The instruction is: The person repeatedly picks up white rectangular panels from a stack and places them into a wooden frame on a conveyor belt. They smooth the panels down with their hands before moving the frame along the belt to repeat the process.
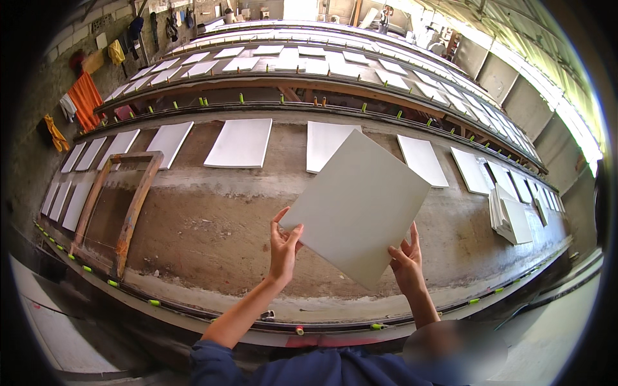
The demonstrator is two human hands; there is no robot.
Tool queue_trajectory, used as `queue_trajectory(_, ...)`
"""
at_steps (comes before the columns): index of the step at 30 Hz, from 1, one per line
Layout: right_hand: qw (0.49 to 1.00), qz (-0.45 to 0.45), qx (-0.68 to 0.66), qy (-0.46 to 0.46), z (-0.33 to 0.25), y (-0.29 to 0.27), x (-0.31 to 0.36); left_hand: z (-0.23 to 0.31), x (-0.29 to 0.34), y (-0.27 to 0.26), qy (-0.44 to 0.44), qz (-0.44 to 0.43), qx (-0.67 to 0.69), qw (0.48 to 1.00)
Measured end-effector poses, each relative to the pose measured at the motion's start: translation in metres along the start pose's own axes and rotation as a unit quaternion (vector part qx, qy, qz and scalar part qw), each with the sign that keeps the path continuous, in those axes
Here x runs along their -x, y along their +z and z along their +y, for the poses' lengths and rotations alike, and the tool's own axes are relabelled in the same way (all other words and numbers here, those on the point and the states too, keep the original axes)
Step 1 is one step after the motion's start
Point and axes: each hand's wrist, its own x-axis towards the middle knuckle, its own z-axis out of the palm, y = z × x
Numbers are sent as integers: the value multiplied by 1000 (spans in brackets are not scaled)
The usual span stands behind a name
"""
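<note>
Between my two hands a blank pale-grey rectangular panel (360, 206) is held up over the long table, turned cornerwise. My left hand (283, 248) pinches its left corner, thumb on the near face and fingers behind. At the lower right edge my right hand (407, 257) grips it the same way. Behind the panel lies a white sheet (325, 138), partly covered by it. More white sheets, such as one to the left (238, 143) and one to the right (422, 161), lie spaced along the table's far side.
A worn wooden frame (132, 206) rests on the table (212, 238) at left. A stack of white panels (508, 215) sits at right. Green clips (154, 302) line the table's edge rails. Further tables with white sheets (302, 64) stand beyond; cloths (84, 100) hang on the left wall.
</note>
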Motion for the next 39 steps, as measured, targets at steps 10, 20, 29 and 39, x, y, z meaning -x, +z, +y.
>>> queue_trajectory(10, 999, -33, -31, 12, 20, 7, -10, 5, 2, -15, 51, 28, -16, 998)
queue_trajectory(20, 997, -54, -44, 41, 36, 26, -12, 31, -2, -63, 47, -32, -168, 984)
queue_trajectory(29, 992, -95, -16, 78, 74, 134, -15, 101, -13, -179, 89, -169, -373, 908)
queue_trajectory(39, 984, -120, -37, 124, 138, 274, -21, 167, -32, -316, 88, -146, -410, 896)
